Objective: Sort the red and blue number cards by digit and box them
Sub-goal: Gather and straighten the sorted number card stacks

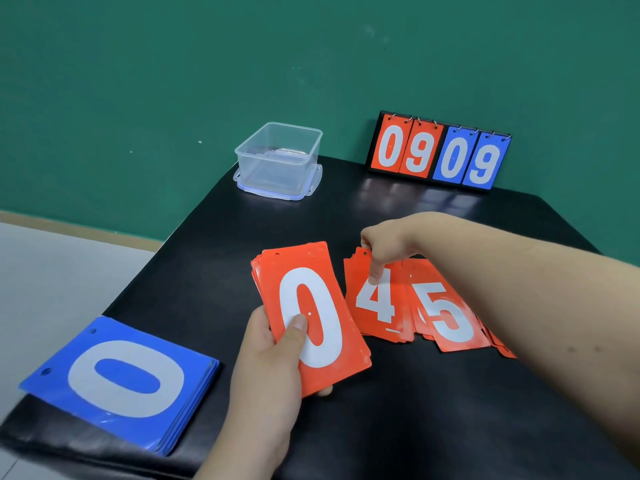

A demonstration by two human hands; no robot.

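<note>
Sorting looks about halfway to me, with the reds being worked on now. Your left hand [270, 348] grips a red stack [322, 327] with a 0 on top, thumb clamped across the face, tilted up off the tabletop [381, 427]. Your right hand [384, 244] reaches across and pinches the top edge of the red 4 card [375, 303], one finger lying down its face. That card sits on a messy fan of red cards, just beside the red 5 card [450, 317]. The blue stack [121, 379], 0 on top, lies squared up near the front-left corner, well apart, so I'd guess the blues are done. The clear box [278, 157] waits at the back with no cards showing in it, so boxing hasn't started. Next, I reckon you lift the 4 clear without dragging the cards under it, then feed it into the held stack in digit order. These cards look slick, so that fan could slide.
</note>
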